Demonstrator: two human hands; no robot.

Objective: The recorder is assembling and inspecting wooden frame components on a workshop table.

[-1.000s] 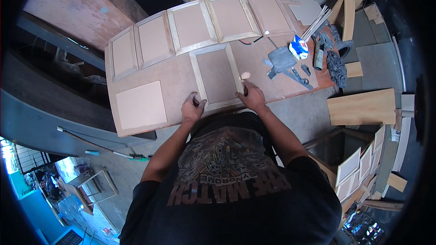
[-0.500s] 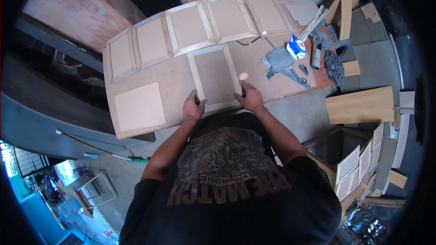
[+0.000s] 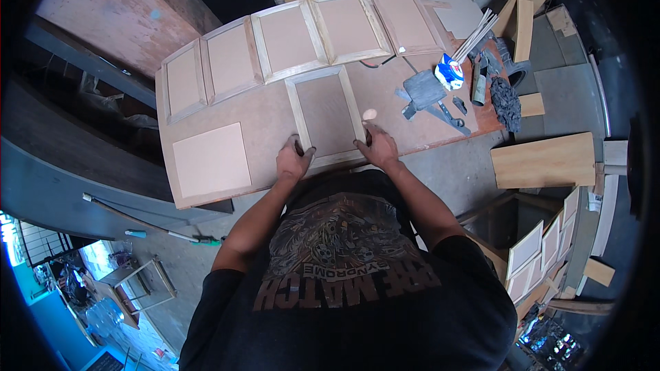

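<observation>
A light wooden frame (image 3: 298,113) lies at the near edge of the workbench, a darker brown surface showing inside it. My left hand (image 3: 293,159) grips its near left corner, thumb on top and fingers curled at the outer side. On the near right corner, my right hand (image 3: 380,147) holds the same frame in a similar way. Just beyond my right hand is a small pale oval piece (image 3: 369,115) on the bench. A plain tan panel (image 3: 212,163) lies flat to the left of my left hand.
Several framed panels (image 3: 289,33) stand in a row along the bench's (image 3: 268,120) far side. To the right are a grey flat block (image 3: 425,87), a blue-and-white packet (image 3: 449,72), thin sticks (image 3: 476,34) and a dark crumpled bundle (image 3: 505,103). Wooden boards (image 3: 543,160) lie beyond the right end.
My left hand and the frame have shifted very slightly away from me. Both hands keep their hold on the near corners.
</observation>
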